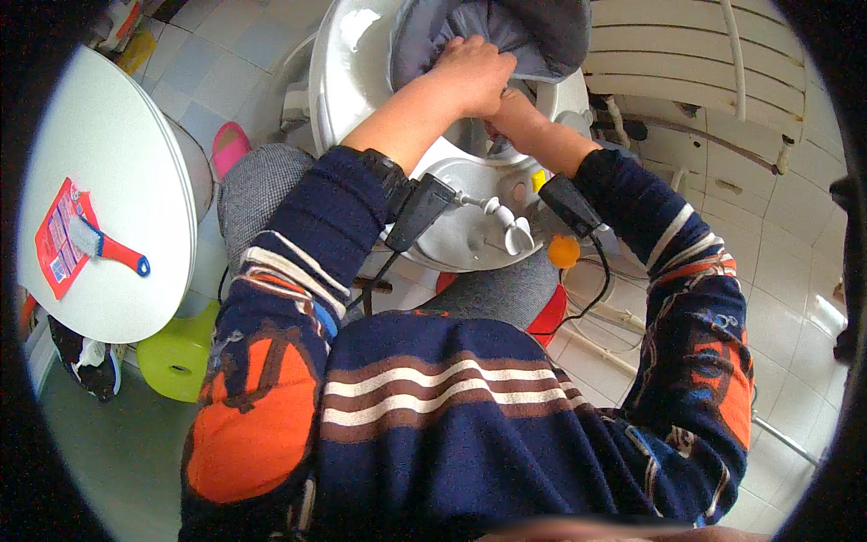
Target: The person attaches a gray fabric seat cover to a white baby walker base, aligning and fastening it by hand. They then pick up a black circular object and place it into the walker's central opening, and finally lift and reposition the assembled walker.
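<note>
Both my arms reach forward over a white plastic baby-walker-like frame [334, 81] with a grey fabric seat [542, 36]. My left hand [471, 74] lies across the fabric's near edge, its fingers closed and bent into the grey cloth. Just below and to the right, my right hand [518, 121] is curled close beside it. Its fingertips are mostly hidden, so what they pinch cannot be made out. Toward me, the frame's white tray [433, 237] carries a small white toy part [506, 224] on a stalk.
At left stands a round white table [117, 181] with a blue-and-red brush [117, 249] on a red packet [56, 237]. A green stool [176, 357] is below it. A white radiator [686, 54] fills the far right. Dark wrist devices [423, 212] trail cables near the tray.
</note>
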{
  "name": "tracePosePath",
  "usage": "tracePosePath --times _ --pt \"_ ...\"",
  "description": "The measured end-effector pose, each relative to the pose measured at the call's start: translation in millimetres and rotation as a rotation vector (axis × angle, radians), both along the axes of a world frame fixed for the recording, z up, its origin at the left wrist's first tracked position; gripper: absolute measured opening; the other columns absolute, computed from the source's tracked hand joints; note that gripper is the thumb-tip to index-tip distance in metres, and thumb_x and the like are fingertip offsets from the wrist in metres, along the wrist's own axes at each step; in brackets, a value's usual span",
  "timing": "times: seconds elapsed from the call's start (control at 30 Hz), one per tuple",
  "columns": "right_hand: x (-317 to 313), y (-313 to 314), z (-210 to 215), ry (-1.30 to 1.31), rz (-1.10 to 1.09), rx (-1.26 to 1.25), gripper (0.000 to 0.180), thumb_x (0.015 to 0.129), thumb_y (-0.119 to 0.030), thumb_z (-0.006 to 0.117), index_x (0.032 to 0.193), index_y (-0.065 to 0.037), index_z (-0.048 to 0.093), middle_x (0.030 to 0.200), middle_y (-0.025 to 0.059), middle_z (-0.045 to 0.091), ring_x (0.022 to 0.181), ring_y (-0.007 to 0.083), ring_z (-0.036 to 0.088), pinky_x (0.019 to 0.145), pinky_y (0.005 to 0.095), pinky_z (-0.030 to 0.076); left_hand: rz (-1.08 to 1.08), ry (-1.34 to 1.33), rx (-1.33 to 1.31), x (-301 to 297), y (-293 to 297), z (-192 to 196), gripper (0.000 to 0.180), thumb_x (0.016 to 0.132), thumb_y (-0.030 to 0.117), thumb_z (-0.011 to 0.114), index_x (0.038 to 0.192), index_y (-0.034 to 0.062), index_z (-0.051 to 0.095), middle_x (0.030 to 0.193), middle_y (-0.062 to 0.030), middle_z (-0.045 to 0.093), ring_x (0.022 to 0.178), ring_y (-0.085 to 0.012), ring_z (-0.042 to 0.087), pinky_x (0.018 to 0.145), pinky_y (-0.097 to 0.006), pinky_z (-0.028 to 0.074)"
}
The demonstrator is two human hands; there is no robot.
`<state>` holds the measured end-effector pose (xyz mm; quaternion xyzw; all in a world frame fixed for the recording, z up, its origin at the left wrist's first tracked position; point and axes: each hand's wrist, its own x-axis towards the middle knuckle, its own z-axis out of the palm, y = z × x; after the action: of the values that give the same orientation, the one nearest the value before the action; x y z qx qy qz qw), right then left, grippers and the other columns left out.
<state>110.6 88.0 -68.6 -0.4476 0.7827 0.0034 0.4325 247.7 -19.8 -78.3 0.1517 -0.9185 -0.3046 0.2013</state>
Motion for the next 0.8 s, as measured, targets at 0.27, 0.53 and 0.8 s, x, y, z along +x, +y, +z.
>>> tracePosePath --times 0.27,0.53,0.8 --pt "21 -7 2 0.363 0.220 -0.101 0.020 0.094 -0.029 0.055 0.098 -0.017 0.070 0.095 0.0116 0.073 0.088 0.0341 0.070 0.073 0.0443 0.054 -0.010 -0.151 0.007 4 -3 21 0.032 0.077 0.017 0.065 0.107 0.0084 0.073 0.105 -0.0168 0.072 0.107 -0.0375 0.063 0.095 -0.051 0.046" --pt "12 -11 -9 0.351 0.136 -0.131 0.019 0.092 -0.029 0.058 0.092 -0.016 0.071 0.089 0.0136 0.072 0.082 0.0345 0.070 0.070 0.0454 0.054 0.012 -0.131 0.031 2 -8 14 0.033 0.074 0.015 0.067 0.106 0.0085 0.072 0.103 -0.0176 0.072 0.105 -0.0380 0.065 0.093 -0.050 0.048" --pt "-4 -20 21 -0.327 -0.268 -0.168 0.033 0.082 -0.033 0.071 0.105 -0.009 0.067 0.092 0.0043 0.070 0.089 0.0214 0.067 0.076 0.0386 0.051 0.053 0.051 0.394 1 -13 5 0.051 0.080 0.021 0.067 0.127 0.0053 0.055 0.115 -0.0261 0.068 0.113 -0.0416 0.063 0.098 -0.047 0.048"
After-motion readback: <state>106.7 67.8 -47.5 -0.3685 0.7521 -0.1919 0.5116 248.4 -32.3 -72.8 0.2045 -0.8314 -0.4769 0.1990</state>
